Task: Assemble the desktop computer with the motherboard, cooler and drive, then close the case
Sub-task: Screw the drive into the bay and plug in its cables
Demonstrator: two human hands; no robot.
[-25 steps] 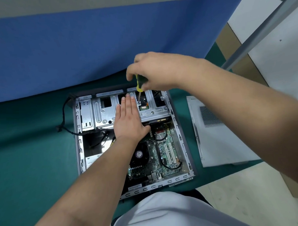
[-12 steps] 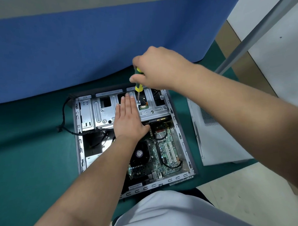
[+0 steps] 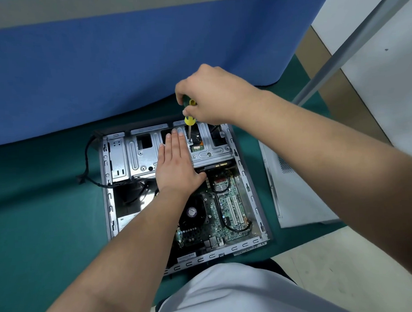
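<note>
While the left hand point(image 3: 176, 164) presses flat on the cage point(image 3: 142, 155), frame centre, the right hand point(image 3: 210, 95) gripping the screwdriver point(image 3: 189, 119) should stay vertical, turning gently.

Two bare forearms with no sleeves in view, white garment point(image 3: 240, 292) over the torso below

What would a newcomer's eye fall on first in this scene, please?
Probably the right hand gripping a green-and-yellow screwdriver upright over the metal drive cage at the open case's far end. The left hand presses flat on that cage beside it.
</note>
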